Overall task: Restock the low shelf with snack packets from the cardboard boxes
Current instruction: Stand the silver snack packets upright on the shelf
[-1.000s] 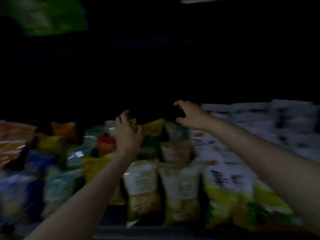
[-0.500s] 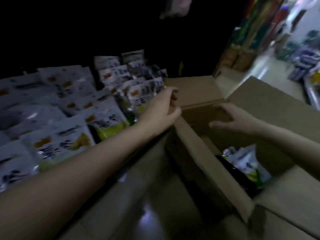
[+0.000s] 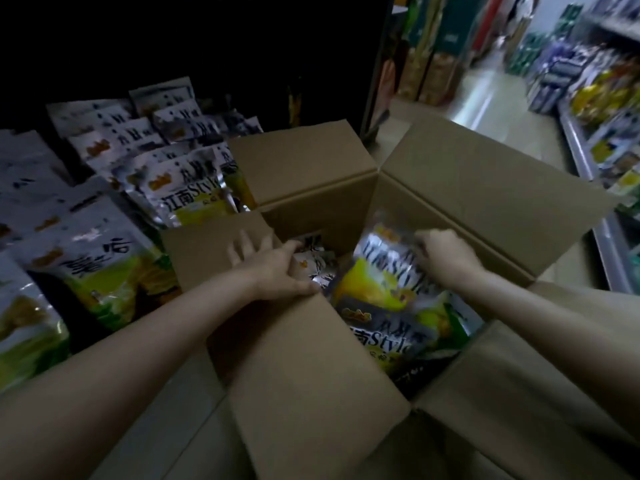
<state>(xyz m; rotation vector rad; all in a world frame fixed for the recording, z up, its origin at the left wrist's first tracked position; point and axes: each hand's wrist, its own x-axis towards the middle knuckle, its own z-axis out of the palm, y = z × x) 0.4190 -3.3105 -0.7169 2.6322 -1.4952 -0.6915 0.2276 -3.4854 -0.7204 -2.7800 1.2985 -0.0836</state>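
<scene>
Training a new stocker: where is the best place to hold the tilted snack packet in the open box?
Probably by its top sealed edge, from above. The tilted snack packet leans upright in the cardboard box, top uppermost, where the right hand already pinches it; box walls block its sides.

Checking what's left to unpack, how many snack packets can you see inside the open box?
3, maybe more hidden underneath. One packet is gripped by the right hand, one lies below it, one sits by the left hand, all inside the box.
</scene>
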